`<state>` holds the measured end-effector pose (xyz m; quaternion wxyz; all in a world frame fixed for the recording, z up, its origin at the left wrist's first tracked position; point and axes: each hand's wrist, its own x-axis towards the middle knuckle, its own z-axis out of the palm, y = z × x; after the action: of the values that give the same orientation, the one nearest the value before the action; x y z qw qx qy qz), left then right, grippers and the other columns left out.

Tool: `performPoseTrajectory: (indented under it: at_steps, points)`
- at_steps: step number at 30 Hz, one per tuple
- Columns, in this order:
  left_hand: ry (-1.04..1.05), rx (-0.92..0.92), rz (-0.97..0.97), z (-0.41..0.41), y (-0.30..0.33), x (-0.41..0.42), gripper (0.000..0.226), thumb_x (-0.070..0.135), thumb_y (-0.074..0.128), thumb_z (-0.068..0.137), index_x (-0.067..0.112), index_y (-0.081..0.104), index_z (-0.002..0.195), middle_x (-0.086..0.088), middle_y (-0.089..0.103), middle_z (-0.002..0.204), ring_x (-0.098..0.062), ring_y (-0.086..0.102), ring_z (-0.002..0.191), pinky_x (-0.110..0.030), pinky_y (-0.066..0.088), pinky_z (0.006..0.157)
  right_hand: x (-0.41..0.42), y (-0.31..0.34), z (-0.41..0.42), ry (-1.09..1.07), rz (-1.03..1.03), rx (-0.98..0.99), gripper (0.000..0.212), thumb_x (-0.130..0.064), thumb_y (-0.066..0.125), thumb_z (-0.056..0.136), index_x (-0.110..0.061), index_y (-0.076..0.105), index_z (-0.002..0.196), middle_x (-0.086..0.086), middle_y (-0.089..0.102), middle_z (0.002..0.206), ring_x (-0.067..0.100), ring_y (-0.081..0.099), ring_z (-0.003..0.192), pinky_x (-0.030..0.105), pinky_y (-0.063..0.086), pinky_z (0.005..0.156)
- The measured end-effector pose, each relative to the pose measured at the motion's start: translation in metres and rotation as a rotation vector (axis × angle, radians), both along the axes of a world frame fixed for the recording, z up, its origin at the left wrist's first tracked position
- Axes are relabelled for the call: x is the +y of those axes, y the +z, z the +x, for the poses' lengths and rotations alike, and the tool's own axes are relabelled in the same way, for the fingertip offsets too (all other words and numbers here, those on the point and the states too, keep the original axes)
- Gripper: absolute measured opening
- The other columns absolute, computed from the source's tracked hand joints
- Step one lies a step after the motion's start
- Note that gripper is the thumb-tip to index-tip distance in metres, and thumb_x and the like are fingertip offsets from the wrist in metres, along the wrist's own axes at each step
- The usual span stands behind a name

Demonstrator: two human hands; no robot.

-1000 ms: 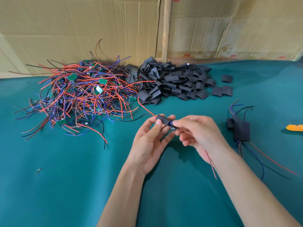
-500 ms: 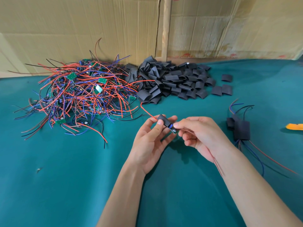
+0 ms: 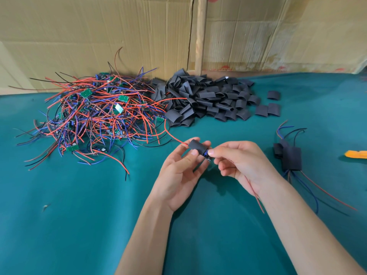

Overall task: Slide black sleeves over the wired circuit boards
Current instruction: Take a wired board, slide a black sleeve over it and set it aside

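Head view: both hands (image 3: 179,171) (image 3: 241,162) pinch sleeve (image 3: 196,147) above open cloth (image 3: 79,225).

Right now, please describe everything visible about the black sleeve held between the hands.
The black sleeve is a short matte tube, rubbery-looking, tilted above the green cloth. The left hand pinches it; the right hand holds the board end protruding from its lower right. A red wire exits its upper left.
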<state>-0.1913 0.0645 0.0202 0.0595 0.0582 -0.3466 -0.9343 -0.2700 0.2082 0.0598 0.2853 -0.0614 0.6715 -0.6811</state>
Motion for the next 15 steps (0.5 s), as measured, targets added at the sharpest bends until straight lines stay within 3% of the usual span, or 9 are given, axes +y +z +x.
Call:
performPoseTrajectory:
  at_steps: [6,10,15]
  points:
    - [0.035,0.010,0.092,-0.0013,-0.0018,-0.0012,0.033,-0.005,0.056,0.087,0.007,0.056,0.118,-0.017,0.070,0.122,-0.019,0.072,0.096,-0.026,0.057,0.089,-0.0019,-0.0013,0.0006,0.013,0.016,0.087,0.010,-0.015,0.081,0.081,-0.012,0.078,0.072,0.003,0.063,0.066,0.018,0.063,0.056,0.024,0.051,0.049]
    - [0.032,0.023,0.071,-0.0017,-0.0034,-0.0020,0.032,-0.002,0.060,0.088,0.008,0.057,0.118,-0.017,0.069,0.125,-0.018,0.070,0.098,-0.026,0.055,0.093,-0.0035,-0.0017,0.0009,0.036,-0.031,0.034,0.012,-0.013,0.078,0.085,-0.011,0.079,0.073,0.011,0.071,0.077,0.024,0.070,0.064,0.027,0.058,0.055]
    - [0.003,0.012,0.045,-0.0021,-0.0037,-0.0021,0.034,0.000,0.061,0.089,0.007,0.057,0.122,-0.020,0.067,0.127,-0.020,0.062,0.098,-0.025,0.055,0.091,0.0001,-0.0028,-0.0009,0.039,-0.094,0.024,0.010,-0.010,0.079,0.085,-0.002,0.074,0.081,0.015,0.070,0.072,0.021,0.070,0.061,0.024,0.058,0.056]
